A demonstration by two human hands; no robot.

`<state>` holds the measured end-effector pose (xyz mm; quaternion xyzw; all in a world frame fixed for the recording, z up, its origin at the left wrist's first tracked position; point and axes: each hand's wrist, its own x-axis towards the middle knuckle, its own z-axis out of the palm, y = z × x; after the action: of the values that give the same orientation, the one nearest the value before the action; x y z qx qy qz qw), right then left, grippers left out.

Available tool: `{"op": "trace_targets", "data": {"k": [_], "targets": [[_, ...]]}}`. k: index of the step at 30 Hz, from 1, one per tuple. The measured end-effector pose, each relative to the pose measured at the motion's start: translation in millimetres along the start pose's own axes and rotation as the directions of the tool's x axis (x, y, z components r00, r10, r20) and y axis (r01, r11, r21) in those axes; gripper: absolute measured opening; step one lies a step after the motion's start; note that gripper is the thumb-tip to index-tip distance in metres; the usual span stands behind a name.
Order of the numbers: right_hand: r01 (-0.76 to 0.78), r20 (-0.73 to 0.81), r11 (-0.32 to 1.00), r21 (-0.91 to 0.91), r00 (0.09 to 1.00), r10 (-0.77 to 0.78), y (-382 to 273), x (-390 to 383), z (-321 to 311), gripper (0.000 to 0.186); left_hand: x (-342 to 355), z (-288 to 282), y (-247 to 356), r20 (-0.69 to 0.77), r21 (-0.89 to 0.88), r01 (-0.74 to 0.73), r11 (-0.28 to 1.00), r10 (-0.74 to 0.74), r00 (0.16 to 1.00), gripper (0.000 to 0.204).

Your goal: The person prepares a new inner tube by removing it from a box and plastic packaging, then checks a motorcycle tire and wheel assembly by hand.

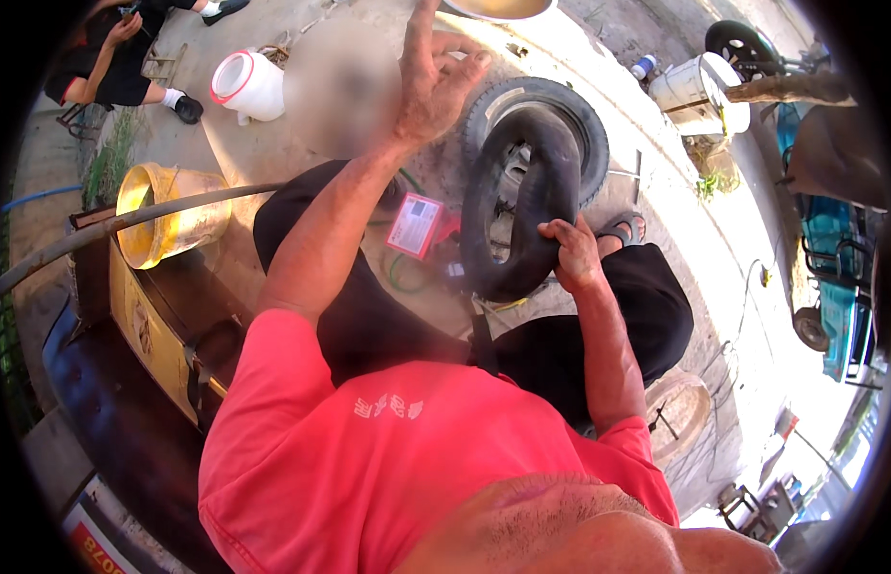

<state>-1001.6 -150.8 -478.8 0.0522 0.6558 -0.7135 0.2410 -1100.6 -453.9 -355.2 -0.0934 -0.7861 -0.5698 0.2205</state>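
Looks like your tube [557, 177] is filled out already but sits outside the tyre [596, 143], just right of upper centre, your right hand [577, 256] gripping its lower right side, your left hand [434, 81] up top, fingers loosely open and empty, can't tell how much is left tho.

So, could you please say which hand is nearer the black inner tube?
Right: the right hand grips the inner tube at lower right; the left hand is apart, at upper left.

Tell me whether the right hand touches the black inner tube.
Touching. The head view shows the right hand gripping the lower right side of the black inner tube.
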Motion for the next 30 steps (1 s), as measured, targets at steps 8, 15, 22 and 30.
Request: {"op": "trace_targets", "data": {"k": [8,15,22,30], "targets": [[-0.223,-0.03,0.931,0.288,0.97,0.241,-38,-9,22,0.027,2,-8,-3,-0.025,-0.005,-0.024,1.0,0.024,0.999,0.088],[-0.213,-0.016,0.952,0.221,0.975,0.222,-31,-9,18,0.022,4,-12,4,-0.083,-0.159,0.145,0.977,-0.159,0.984,0.087],[-0.193,-0.019,0.959,0.207,0.979,0.201,-33,-8,20,0.02,5,-14,13,-0.075,0.067,-0.013,0.998,0.018,0.997,0.088],[-0.2,0.031,0.964,0.174,0.98,0.197,-36,-8,20,0.02,9,-17,-1,-0.131,-0.204,0.266,0.942,-0.296,0.946,0.087]]}}
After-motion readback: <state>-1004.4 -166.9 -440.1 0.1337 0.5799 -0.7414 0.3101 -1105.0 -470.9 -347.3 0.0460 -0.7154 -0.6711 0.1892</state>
